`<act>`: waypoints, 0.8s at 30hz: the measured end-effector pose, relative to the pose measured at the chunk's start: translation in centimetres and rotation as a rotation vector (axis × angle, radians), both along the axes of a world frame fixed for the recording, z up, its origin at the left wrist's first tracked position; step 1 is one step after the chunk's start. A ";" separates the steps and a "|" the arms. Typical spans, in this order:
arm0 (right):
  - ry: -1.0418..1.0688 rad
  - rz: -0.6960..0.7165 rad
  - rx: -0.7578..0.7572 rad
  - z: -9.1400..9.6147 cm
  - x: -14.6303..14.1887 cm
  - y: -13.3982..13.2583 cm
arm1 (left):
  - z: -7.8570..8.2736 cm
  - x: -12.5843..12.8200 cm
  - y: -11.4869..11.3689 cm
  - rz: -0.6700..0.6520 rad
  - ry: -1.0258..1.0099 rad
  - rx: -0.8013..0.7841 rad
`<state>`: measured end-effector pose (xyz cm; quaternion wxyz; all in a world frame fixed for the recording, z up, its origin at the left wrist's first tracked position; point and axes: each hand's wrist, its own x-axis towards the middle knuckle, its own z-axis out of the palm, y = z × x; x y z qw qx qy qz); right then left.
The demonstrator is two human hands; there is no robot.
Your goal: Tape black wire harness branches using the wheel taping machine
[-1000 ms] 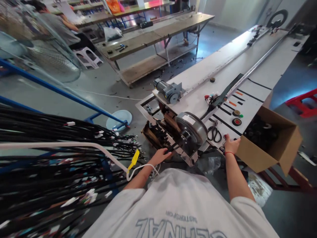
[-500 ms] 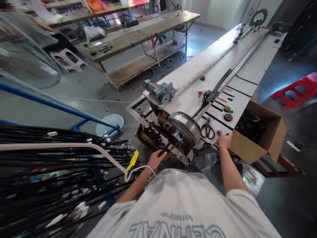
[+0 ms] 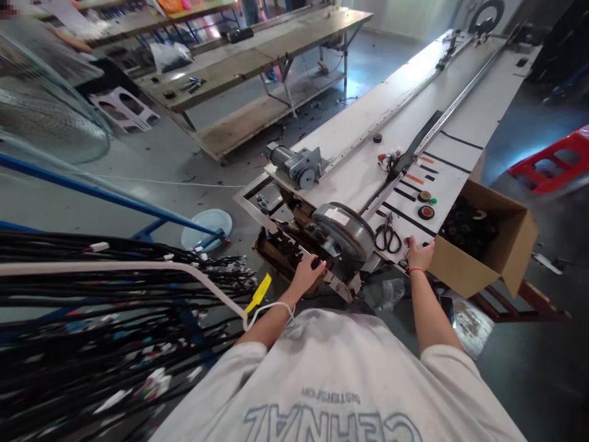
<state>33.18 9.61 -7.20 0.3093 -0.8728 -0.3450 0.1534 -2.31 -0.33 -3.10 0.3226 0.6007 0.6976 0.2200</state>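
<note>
My left hand (image 3: 309, 275) is closed around the end of a black cable at the near end of the machine, left of a big grey wheel (image 3: 345, 230). Most of what it grips is hidden by the fingers. A black cable (image 3: 380, 193) with a cluster of small connectors (image 3: 390, 161) lies along the metal rail and leads down toward the wheel. At the table's near right corner my right hand (image 3: 420, 255) wraps the edge, its thumb by a small red button (image 3: 407, 241). Black-handled scissors (image 3: 389, 238) lie just left of it.
Tape rolls (image 3: 426, 212) and black and orange strips mark the white table (image 3: 354, 147). A motor (image 3: 294, 162) sits at its left corner. An open cardboard box (image 3: 488, 264) stands right, near a red stool (image 3: 552, 159). Many black cables (image 3: 115, 337) hang on a blue rack at left.
My left hand has moved up and right, closer to the wheel, still closed on the black cable. The connector cluster has shifted slightly along the rail. My right hand stays at the table corner.
</note>
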 end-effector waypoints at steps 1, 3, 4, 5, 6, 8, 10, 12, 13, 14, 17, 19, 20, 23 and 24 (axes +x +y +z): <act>-0.005 0.004 0.011 -0.1 0.0 0.0 | -0.1 -0.1 0.0 -0.001 0.041 -0.005; -0.013 0.003 0.018 -0.3 0.0 0.0 | -0.8 -0.7 -0.2 -0.011 0.143 -0.044; -0.015 -0.001 0.015 -0.4 0.0 0.0 | -1.4 -1.2 -0.4 -0.022 0.187 -0.073; -0.016 -0.005 0.013 -0.4 0.0 0.0 | -2.1 -1.8 -0.8 -0.038 0.211 -0.110; -0.014 -0.008 0.012 -0.4 0.0 0.0 | -2.9 -2.5 -1.2 -0.054 0.216 -0.152; -0.011 -0.012 0.015 -0.4 0.0 0.0 | -4.7 -4.1 -2.2 -0.064 0.180 -0.233; -0.013 -0.012 0.010 -0.4 0.0 0.0 | -6.3 -5.7 -3.3 -0.052 0.140 -0.299; -0.015 -0.005 -0.008 -0.2 -0.1 0.0 | -7.2 -7.2 -4.5 -0.036 0.119 -0.324; -0.014 -0.003 -0.019 -0.1 -0.1 -0.1 | -7.4 -7.9 -5.1 -0.030 0.109 -0.321; -0.012 -0.001 -0.028 0.0 -0.2 -0.1 | -7.4 -8.5 -5.8 -0.015 0.099 -0.310; 0.001 -0.002 -0.049 0.3 -0.4 -0.1 | -6.3 -9.7 -8.0 0.088 0.030 -0.222; 0.002 -0.002 -0.053 0.3 -0.4 -0.1 | -5.2 -9.9 -9.3 0.155 -0.051 -0.141; 0.000 -0.002 -0.051 0.3 -0.4 -0.2 | -4.7 -9.8 -9.9 0.174 -0.088 -0.105; -0.009 0.000 -0.034 0.1 -0.3 -0.2 | -3.5 -8.7 -10.5 0.183 -0.141 -0.043; -0.008 0.002 -0.028 0.0 -0.3 -0.2 | -3.3 -8.2 -10.3 0.180 -0.145 -0.037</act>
